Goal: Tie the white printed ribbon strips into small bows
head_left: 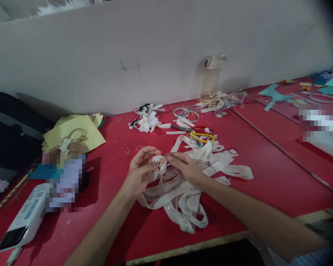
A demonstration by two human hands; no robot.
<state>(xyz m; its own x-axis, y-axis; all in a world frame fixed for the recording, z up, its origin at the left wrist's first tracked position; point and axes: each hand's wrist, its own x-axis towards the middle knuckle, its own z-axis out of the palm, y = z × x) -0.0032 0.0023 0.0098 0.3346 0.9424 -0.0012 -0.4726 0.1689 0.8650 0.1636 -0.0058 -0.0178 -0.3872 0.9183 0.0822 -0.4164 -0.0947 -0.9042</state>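
My left hand [138, 170] and my right hand [186, 167] meet over the red table [266, 162]. Between their fingertips they pinch a small folded piece of white ribbon [159, 162]. Under and in front of both hands lies a tangled pile of long white printed ribbon strips [183, 201]. More loose strips spread to the right of my right hand. Behind the pile sit scissors [183, 128] and yellow and red rings [202, 136].
A heap of small finished white ribbon pieces [147, 120] lies near the white wall. A clear bottle [210, 79] stands at the wall. Yellow paper [74, 133] and a white power bank [22, 221] sit at the left. Teal paper cutouts [277, 95] lie far right.
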